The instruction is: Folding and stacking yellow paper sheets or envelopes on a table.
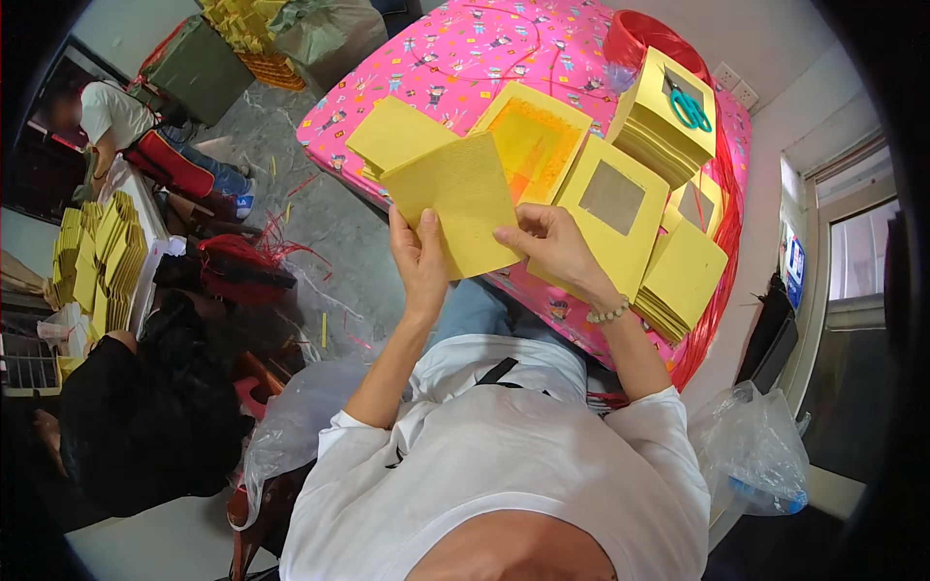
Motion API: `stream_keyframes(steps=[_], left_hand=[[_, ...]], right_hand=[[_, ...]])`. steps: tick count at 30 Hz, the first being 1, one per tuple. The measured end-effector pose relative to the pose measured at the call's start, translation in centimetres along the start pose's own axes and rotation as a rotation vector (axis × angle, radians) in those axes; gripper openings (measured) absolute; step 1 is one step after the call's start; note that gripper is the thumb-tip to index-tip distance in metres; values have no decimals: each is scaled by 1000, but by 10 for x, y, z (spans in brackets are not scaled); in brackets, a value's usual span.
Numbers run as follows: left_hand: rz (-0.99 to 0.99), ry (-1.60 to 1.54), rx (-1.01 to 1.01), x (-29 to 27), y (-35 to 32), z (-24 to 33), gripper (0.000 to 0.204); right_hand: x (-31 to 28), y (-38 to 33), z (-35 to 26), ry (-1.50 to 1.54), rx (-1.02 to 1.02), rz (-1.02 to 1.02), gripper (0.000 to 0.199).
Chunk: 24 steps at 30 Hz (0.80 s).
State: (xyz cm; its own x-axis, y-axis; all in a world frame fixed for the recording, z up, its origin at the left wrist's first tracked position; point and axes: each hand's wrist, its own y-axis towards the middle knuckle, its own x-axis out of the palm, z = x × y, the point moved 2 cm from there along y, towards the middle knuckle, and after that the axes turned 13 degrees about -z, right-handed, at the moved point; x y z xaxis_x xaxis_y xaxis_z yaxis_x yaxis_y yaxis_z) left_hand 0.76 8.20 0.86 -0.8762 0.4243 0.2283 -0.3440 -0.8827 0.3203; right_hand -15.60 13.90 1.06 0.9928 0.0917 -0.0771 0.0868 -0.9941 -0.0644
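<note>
A yellow paper sheet or thin stack (pixel 455 203) is held up in front of me, tilted over the table's near edge. My left hand (pixel 420 247) grips its lower left side, thumb on the face. At the lower right edge, my right hand (pixel 557 242) pinches it between thumb and fingers. Behind it lies a yellow tray-like piece (pixel 572 108) with orange and clear yellow material inside. To the right is a yellow paper stack with a grey square (pixel 612 189). Another yellow stack (pixel 397 131) lies to the left.
A pink patterned cloth (pixel 465 48) covers the table. Teal scissors (pixel 688 109) rest on a tall yellow stack (pixel 659 136). Red strapping (pixel 654 39) coils behind and hangs at the right. A clear plastic bag (pixel 756 445) sits lower right. Two people work at a white table (pixel 145 213) on the left.
</note>
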Motion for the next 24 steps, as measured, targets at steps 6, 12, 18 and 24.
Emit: stream_keyframes(steps=[6, 12, 18, 24], left_hand=[[115, -128, -147, -39, 10, -14, 29], [63, -67, -155, -75, 80, -8, 30], [116, 105, -123, -110, 131, -45, 27], [133, 284, -257, -120, 138, -102, 28]], right_hand=[[3, 35, -7, -235, 31, -44, 28], [-13, 113, -42, -471, -129, -32, 32], [-20, 188, -30, -652, -138, 7, 43], [-27, 208, -4, -845, 12, -46, 41]])
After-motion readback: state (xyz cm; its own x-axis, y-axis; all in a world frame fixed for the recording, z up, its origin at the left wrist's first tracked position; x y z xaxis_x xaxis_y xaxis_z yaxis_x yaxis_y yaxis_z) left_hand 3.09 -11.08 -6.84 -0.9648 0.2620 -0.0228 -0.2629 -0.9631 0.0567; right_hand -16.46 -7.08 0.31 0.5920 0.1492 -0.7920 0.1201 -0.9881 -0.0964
